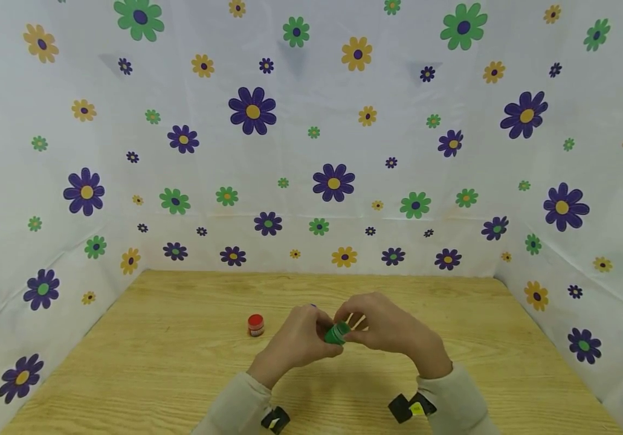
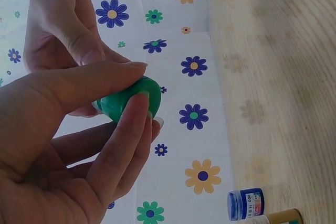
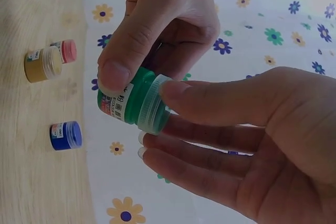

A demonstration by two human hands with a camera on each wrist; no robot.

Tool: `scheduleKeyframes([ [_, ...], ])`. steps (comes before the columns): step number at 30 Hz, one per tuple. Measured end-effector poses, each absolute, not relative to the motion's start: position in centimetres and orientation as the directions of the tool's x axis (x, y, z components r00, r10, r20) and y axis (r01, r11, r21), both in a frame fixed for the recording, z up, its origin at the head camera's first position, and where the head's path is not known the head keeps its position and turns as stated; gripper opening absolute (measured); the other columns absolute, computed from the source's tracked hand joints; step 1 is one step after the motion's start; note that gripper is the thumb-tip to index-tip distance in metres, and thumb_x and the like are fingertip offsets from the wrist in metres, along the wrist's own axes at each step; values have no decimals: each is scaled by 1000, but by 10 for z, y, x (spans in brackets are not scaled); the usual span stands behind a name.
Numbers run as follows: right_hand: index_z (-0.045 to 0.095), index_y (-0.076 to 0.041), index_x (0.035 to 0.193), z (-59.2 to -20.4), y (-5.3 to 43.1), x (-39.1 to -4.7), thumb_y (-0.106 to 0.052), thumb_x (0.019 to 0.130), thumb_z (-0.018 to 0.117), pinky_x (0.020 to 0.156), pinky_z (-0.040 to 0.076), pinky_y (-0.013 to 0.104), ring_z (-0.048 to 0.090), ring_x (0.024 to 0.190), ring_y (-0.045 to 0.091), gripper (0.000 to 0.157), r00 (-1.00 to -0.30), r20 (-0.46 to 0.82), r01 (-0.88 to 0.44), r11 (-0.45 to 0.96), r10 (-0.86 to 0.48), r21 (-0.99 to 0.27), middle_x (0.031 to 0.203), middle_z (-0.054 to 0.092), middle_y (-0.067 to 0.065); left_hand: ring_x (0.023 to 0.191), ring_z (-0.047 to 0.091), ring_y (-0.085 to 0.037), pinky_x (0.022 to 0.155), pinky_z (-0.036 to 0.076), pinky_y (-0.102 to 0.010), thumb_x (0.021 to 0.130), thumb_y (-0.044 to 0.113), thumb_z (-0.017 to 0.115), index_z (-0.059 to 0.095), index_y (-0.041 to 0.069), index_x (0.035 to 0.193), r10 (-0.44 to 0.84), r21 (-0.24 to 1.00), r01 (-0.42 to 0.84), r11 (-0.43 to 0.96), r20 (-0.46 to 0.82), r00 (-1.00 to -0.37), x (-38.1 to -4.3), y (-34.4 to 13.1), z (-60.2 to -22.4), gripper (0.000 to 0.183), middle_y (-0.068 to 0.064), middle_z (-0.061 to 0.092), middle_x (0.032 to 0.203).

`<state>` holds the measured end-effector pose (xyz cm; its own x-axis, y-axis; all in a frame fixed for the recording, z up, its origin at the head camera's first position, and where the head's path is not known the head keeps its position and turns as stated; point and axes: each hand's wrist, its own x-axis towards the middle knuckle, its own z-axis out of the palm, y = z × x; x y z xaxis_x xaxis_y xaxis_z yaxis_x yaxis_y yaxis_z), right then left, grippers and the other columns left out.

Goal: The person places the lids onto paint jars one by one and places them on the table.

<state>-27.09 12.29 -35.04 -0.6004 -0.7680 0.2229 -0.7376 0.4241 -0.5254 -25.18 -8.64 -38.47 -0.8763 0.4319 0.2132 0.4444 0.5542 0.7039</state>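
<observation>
A small green paint jar (image 1: 337, 333) is held between my two hands above the table, tilted in the head view. My left hand (image 1: 301, 339) grips the green body, its thumb on the printed label (image 3: 116, 100) in the right wrist view. In the left wrist view its fingers wrap the jar's rounded green base (image 2: 128, 100). With thumb and fingers on opposite sides, my right hand (image 1: 386, 325) pinches the clear ribbed lid (image 3: 152, 106), which sits on the jar.
On the wooden table (image 1: 180, 362) stands a red paint jar (image 1: 255, 325), left of my hands. An ochre jar (image 3: 42, 65) and a blue jar (image 3: 65, 136) also stand there, mostly hidden behind my hands in the head view. Flower-printed white cloth (image 1: 300, 151) surrounds the table's back and sides.
</observation>
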Motion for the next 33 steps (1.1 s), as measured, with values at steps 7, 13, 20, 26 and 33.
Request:
scheduleKeyframes([
  [7,75,-4,108,-353,122,-273,-12,95,74,74,58,20,72,80,8,16,-625,213,-723,455,-751,-519,95,77,5,66,65,-7,60,54,-19,80,12,85,80,4,89,437,707,447,549,213,-874,-251,-86,-384,13,-2,76,81],
  [13,75,-5,109,-354,121,-274,-20,98,72,74,57,21,72,80,8,20,-654,183,-695,487,-734,-529,93,78,4,66,65,-5,60,54,-19,81,13,85,80,5,90,439,699,452,554,216,-872,-252,-86,-384,13,-2,77,81],
  [20,71,-2,118,-353,122,-272,-16,97,71,79,59,21,74,93,19,25,-667,183,-672,478,-722,-566,110,76,10,67,65,-6,61,54,-20,81,14,85,80,5,90,429,699,447,558,219,-877,-253,-87,-385,13,-2,77,82],
  [26,72,-2,114,-352,121,-270,-6,93,74,83,61,25,75,99,23,21,-624,211,-701,420,-753,-576,110,76,10,69,65,-6,63,55,-20,80,13,86,79,3,93,423,720,426,548,201,-884,-250,-88,-384,17,-2,75,82],
  [33,74,-4,109,-353,120,-272,-6,93,74,80,60,22,74,91,17,16,-624,222,-710,424,-749,-563,104,77,7,69,67,-7,63,55,-19,81,11,85,80,3,94,433,725,439,531,214,-876,-250,-87,-382,17,-3,77,83],
])
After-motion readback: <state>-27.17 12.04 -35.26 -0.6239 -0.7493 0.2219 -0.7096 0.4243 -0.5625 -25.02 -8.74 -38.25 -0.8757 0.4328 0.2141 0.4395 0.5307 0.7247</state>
